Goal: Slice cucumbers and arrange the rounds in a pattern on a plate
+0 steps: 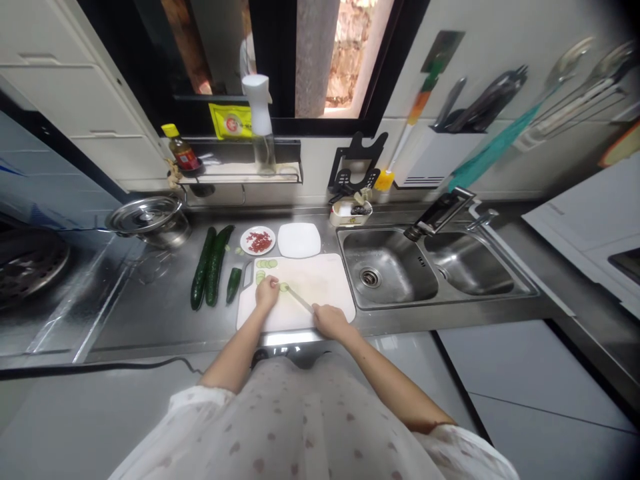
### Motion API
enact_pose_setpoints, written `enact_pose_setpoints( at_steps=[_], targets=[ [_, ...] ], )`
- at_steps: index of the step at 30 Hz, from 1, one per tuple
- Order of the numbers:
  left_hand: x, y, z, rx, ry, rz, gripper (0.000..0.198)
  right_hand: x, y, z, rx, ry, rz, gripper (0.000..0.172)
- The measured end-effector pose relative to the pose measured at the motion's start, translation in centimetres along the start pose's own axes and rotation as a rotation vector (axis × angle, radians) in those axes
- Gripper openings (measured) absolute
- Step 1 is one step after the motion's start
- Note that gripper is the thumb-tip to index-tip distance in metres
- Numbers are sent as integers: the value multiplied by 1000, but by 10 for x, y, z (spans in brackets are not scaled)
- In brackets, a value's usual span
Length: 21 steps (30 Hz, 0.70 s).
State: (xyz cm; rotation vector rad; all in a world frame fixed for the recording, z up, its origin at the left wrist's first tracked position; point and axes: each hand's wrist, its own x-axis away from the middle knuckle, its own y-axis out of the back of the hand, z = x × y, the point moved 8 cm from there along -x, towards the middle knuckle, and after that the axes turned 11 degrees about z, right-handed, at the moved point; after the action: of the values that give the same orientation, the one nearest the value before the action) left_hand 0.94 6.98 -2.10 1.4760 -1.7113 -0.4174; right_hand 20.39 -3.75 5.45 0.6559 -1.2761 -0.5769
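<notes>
While our left hand (pixel 267 292) pins the short green cucumber stub (pixel 283 287) near the left edge of the white plastic cutting board (pixel 325 277), our right hand (pixel 327 321) grips the slim steel knife (pixel 300 299). The stub looks firm but wet and slippery, so it is best held on its skin.

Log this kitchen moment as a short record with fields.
left hand: pressing a cucumber piece onto the cutting board
right hand: gripping a knife, blade at the piece
cut slices: near the board's far left corner
whole cucumbers: on the counter, left of the board
sink: right of the board
</notes>
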Motion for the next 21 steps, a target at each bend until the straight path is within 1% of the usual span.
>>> enact_pose_setpoints(
  at_steps=[5, 14, 21],
  targets=[
    [-1, 0, 1, -13, 6, 1, 20, -1, 1, 2, 2, 25, 48, 31],
    [-2, 0, 1, -20, 17, 3, 19, -11, 6, 6, 32, 49, 18, 30],
    [-2, -1, 1, -17, 21, 6, 18, -12, 13, 12, 33, 42, 61, 32]
  ],
)
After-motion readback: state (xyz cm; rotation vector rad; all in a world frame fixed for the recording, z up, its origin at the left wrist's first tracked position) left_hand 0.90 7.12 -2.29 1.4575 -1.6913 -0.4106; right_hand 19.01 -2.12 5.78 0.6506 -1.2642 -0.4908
